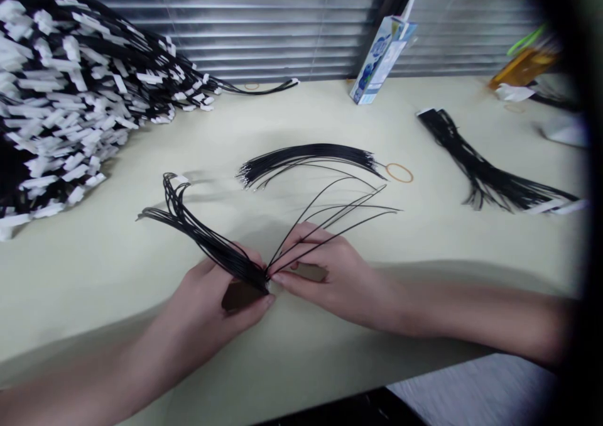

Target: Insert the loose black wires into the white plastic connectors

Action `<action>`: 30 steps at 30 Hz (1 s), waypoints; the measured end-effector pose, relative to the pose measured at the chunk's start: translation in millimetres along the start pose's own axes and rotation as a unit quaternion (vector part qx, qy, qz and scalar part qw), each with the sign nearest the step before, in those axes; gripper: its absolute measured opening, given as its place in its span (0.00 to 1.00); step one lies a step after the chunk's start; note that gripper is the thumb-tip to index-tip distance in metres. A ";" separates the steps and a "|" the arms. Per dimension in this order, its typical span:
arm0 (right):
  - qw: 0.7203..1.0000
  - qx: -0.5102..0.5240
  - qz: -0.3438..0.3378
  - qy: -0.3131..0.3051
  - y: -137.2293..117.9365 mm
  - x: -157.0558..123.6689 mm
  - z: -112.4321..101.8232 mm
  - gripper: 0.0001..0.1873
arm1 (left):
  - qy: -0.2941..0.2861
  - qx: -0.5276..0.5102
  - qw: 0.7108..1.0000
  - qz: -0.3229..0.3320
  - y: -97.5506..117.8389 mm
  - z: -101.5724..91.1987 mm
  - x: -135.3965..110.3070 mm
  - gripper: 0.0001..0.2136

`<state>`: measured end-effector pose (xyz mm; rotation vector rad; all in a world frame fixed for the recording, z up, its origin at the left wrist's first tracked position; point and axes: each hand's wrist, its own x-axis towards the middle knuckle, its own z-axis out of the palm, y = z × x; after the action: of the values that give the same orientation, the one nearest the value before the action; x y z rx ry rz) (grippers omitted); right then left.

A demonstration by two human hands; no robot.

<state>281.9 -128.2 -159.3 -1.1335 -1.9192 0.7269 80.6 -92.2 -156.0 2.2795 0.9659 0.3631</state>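
Your left hand pinches the bundle by its near end, above the table's front edge; your right hand has thumb and finger closed on the loose wires there. Best hold the tips level and the strands uncrossed. Beyond, mid-table, lies a 2nd bunch; a 3rd bunch lies toward the right edge, the pile in the far left corner.

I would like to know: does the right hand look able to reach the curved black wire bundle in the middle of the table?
Probably yes: the wire bundle lies just beyond the right hand, with only a few thin wires between. Those seem pinched, so it may need to release them.
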 end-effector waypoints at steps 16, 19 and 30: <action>0.981 -0.150 -0.121 0.002 -2.4 -2.7 3.7 0.09 | 0.033 0.034 0.998 0.038 -5.6 3.3 -0.7 0.11; 0.981 -0.144 -0.131 0.002 -0.8 -1.5 3.4 0.09 | 0.047 0.037 0.997 0.047 -5.1 3.7 0.5 0.10; 0.988 -0.093 -0.118 -0.031 -1.3 0.0 2.9 0.10 | 0.024 0.024 0.999 0.022 -1.8 0.8 1.8 0.09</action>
<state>278.9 -129.0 -159.8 -0.9795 -2.1648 0.4652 81.2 -90.2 -157.8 2.3492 0.9592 0.4194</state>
